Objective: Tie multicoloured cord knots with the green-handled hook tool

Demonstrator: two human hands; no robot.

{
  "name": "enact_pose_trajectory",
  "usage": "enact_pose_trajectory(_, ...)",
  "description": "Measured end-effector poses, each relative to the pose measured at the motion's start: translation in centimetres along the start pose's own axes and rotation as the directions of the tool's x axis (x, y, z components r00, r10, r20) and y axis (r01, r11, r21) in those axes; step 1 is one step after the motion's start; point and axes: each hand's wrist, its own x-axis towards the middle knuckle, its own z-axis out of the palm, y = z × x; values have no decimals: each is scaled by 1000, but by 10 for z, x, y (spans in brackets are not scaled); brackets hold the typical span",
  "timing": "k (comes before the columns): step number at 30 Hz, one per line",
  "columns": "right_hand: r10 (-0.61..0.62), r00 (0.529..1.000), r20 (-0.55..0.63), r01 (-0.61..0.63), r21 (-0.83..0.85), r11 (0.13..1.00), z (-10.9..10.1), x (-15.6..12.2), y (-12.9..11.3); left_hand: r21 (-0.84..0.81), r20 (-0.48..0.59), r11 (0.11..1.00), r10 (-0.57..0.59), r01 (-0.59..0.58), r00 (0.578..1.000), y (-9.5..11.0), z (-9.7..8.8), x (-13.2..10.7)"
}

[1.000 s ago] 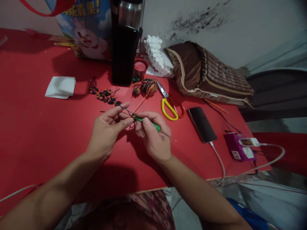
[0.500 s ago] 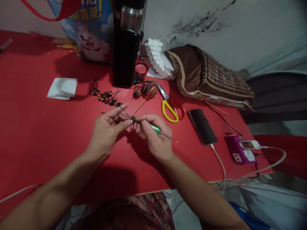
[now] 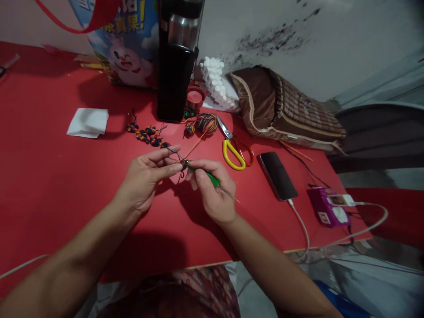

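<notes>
Thumb and finger of the left hand (image 3: 141,176) pinch one small yarn piece (image 3: 184,164) above a red table (image 3: 59,185), while the right hand (image 3: 217,191) closes around one green-handled hook (image 3: 212,179), fingertips meeting at the work. Before me, just beyond, lie two yarn balls (image 3: 206,123), about five knotted clusters (image 3: 142,136) and one pair of scissors (image 3: 233,153).
</notes>
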Motion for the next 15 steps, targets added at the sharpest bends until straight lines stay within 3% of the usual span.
enact_pose_trajectory(6, 81, 997, 11, -82, 185, 979, -2, 0, 1, 47, 22, 998, 51, -52, 998, 6, -3, -2)
enact_pose_trajectory(15, 139, 990, 13, -140, 139, 980, -6, 2, -5, 118, -1, 991, 67, -67, 998, 9, 1, -8)
